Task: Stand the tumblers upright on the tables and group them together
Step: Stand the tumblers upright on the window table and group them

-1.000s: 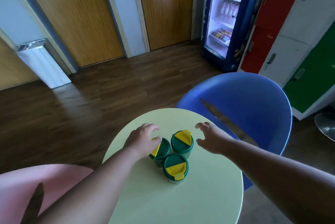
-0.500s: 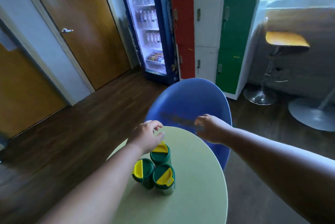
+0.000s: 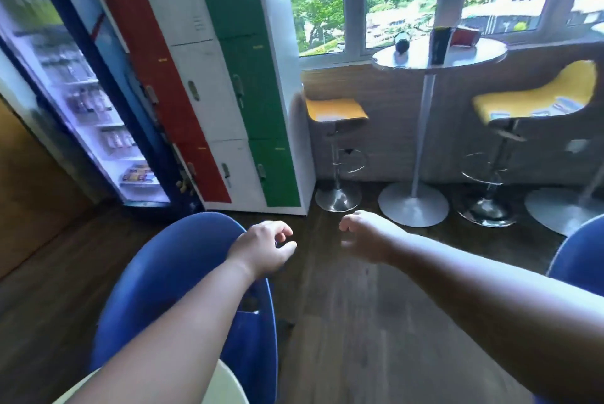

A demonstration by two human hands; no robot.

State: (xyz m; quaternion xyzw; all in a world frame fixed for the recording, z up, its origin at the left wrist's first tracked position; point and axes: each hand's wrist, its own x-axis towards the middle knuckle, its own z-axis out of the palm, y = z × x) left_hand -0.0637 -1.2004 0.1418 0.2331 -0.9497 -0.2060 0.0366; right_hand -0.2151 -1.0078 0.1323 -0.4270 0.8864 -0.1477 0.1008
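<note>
No tumbler is plainly in view. A dark rounded thing lies on the round high table at the upper right of the frame, by the window; it may be a tumbler on its side, but it is too small and blurred to say. A dark upright box and a red item stand beside it on the same top.

Both hands hang over the floor at the middle of the frame, holding nothing. The left hand has its fingers loosely curled, thumb apart from them; the right hand is also loosely curled and empty.

The risks I judge from here: the blue chair at lower left sits close under the left arm, beside the rim of the pale green table at the bottom edge, so a careless step could knock it. If the far thing is a lying tumbler, a hasty reach could roll it off that small top, or jostle the box next to it. The yellow bar stools flank the table and crowd the approach.
</note>
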